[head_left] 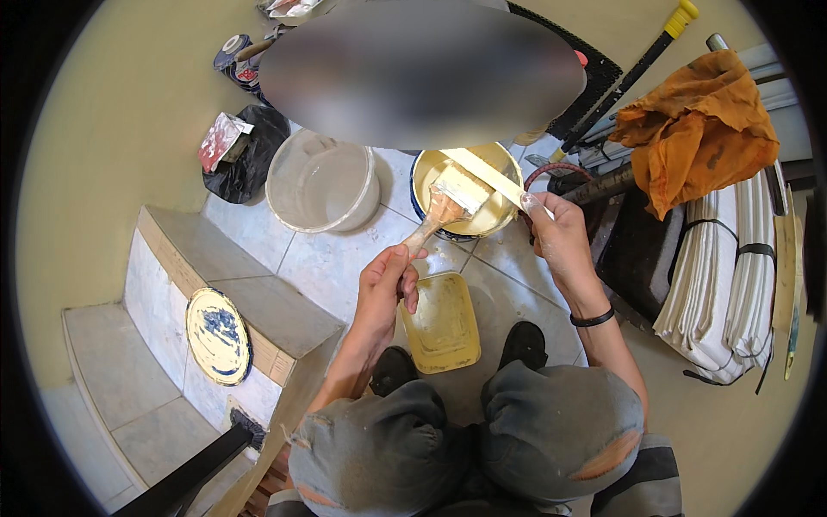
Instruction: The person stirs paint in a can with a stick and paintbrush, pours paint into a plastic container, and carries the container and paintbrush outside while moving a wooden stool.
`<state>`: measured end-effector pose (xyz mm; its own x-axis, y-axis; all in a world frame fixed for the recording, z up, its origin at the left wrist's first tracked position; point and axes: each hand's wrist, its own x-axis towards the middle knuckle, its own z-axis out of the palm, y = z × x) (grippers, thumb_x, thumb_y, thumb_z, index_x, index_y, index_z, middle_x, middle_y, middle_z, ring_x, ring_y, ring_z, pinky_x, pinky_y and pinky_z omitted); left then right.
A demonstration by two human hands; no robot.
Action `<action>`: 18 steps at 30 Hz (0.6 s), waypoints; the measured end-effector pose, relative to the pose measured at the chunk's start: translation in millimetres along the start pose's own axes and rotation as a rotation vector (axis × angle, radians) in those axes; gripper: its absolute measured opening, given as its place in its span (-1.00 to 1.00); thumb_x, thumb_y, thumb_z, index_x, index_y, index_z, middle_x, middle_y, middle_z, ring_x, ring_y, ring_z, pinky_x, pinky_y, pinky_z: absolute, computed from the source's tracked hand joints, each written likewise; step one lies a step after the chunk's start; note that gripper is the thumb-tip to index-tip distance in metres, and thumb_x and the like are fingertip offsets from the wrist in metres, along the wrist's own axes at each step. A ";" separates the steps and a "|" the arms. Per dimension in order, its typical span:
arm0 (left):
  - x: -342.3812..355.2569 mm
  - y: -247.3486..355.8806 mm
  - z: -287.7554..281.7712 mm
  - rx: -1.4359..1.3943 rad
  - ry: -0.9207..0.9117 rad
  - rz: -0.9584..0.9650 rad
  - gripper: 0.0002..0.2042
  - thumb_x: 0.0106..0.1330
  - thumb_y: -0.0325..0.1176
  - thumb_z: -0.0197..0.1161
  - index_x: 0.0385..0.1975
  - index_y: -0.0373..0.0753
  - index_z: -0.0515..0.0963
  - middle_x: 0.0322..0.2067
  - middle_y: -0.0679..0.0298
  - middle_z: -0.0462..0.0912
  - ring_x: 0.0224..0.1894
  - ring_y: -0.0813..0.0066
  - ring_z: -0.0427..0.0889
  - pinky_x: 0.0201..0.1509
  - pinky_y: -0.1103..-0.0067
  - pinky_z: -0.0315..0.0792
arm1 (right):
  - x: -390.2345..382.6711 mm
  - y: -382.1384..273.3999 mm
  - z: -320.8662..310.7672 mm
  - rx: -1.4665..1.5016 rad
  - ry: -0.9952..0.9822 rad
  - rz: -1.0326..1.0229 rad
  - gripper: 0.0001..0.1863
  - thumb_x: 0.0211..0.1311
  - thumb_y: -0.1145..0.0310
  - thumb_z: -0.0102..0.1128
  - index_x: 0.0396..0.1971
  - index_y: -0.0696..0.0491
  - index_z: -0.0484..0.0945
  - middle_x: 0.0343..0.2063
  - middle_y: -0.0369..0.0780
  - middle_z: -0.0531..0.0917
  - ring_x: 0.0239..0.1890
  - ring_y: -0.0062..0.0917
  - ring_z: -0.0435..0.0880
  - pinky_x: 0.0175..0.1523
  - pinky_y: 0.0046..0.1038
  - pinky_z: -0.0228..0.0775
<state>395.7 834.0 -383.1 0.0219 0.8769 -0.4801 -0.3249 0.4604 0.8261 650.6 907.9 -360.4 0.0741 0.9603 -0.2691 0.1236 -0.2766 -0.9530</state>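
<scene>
My left hand (383,289) is closed around the wooden handle of a wide paintbrush (448,205), its bristles loaded with cream paint. My right hand (562,239) grips one end of a flat stick (484,174) coated in the same cream colour. Stick and brush head are both over an open paint bucket (510,226) with cream paint inside; the stick passes just beyond the bristles, and I cannot tell if they touch. Below my left hand, a yellow plastic tub (442,332) smeared with paint sits on the tiles between my shoes.
A whitish bucket (366,202) stands left of the paint. Further left are a black bag (250,172) and a paint-smeared lid (219,336) leaning on a tiled step (258,302). At right, an orange cloth (702,129) hangs above bundled white sheets (711,284). A blurred patch hides the far middle.
</scene>
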 end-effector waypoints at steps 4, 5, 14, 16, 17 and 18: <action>-1.6 2.8 3.9 -0.040 0.003 -0.029 -0.57 0.61 -0.04 0.07 -0.03 -0.38 0.58 -0.64 0.51 0.32 -0.66 0.73 0.30 -0.59 0.73 0.24 | -10.2 10.5 -13.1 0.025 -0.005 0.098 -0.73 0.48 0.26 0.20 -0.19 0.18 0.71 -0.65 -0.52 0.43 -0.65 -0.85 0.23 -0.56 -0.61 0.00; -2.4 3.9 4.6 -0.040 0.003 -0.031 -0.57 0.61 -0.04 0.07 -0.03 -0.38 0.58 -0.64 0.51 0.32 -0.66 0.73 0.30 -0.59 0.73 0.24 | -13.8 12.0 -16.7 0.058 -0.008 0.138 -0.73 0.48 0.26 0.21 -0.19 0.17 0.71 -0.68 -0.54 0.38 -0.69 -0.86 0.20 -0.59 -0.61 -0.05; 4.8 7.6 -0.9 -0.101 0.031 -0.077 -0.56 0.61 -0.07 0.08 -0.03 -0.42 0.59 -0.67 0.54 0.25 -0.70 0.73 0.25 -0.59 0.74 0.21 | -52.5 10.0 -49.0 0.037 0.047 0.245 -0.74 0.50 0.26 0.19 -0.22 0.15 0.70 -0.74 -0.56 0.32 -0.75 -0.86 0.15 -0.62 -0.62 -0.09; 3.1 10.7 -2.7 -0.086 0.007 -0.107 -0.57 0.61 -0.07 0.08 -0.04 -0.41 0.61 -0.68 0.56 0.23 -0.71 0.73 0.22 -0.59 0.74 0.20 | -60.3 6.8 -54.1 0.031 0.054 0.250 -0.76 0.49 0.28 0.20 -0.21 0.15 0.70 -0.73 -0.54 0.34 -0.75 -0.86 0.17 -0.63 -0.63 -0.07; 4.0 10.9 -3.0 -0.088 0.006 -0.106 -0.57 0.61 -0.07 0.08 -0.04 -0.41 0.61 -0.68 0.56 0.23 -0.71 0.73 0.22 -0.59 0.74 0.20 | -63.3 5.5 -57.8 0.002 0.073 0.235 -0.76 0.49 0.29 0.21 -0.22 0.16 0.70 -0.70 -0.51 0.39 -0.71 -0.86 0.22 -0.59 -0.64 -0.02; 4.6 11.3 -3.4 -0.088 0.029 -0.120 -0.57 0.61 -0.08 0.08 -0.05 -0.41 0.61 -0.68 0.56 0.22 -0.72 0.73 0.20 -0.60 0.74 0.18 | -66.0 4.7 -61.0 -0.026 0.090 0.220 -0.76 0.48 0.29 0.22 -0.23 0.18 0.71 -0.68 -0.48 0.45 -0.67 -0.86 0.27 -0.56 -0.65 0.04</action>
<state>388.9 842.8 -377.0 0.0383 0.8113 -0.5834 -0.4036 0.5467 0.7337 706.7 841.0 -338.7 0.1898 0.8698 -0.4555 0.1199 -0.4810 -0.8685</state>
